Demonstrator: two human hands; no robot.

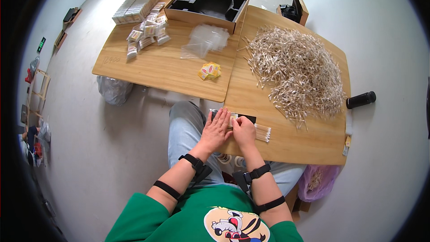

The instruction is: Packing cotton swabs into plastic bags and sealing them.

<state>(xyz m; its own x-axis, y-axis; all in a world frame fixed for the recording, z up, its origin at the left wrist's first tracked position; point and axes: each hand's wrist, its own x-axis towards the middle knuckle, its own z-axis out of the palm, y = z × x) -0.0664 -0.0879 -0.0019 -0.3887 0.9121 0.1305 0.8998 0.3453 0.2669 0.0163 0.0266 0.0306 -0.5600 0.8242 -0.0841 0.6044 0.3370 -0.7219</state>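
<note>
My left hand (217,131) lies flat with its fingers stretched out, pressing near the table's front edge. Under its fingertips a bit of clear plastic shows. Close beside it my right hand (244,131) is closed, thumb and fingers drawn together; what they grip is hidden. White swab tips and a pale patch show between the hands. A row of cotton swabs (263,132) lies side by side, sticking out to the right of my right hand. Behind the hands runs a flat black strip (248,118), partly covered by them.
A large heap of cotton swabs (298,76) covers the right table. On the left table are yellow cards (209,71), clear empty bags (206,40), filled swab packets (150,30), stacked packs (136,8) and an open carton (204,6). A black cylinder (361,100) juts past the right edge.
</note>
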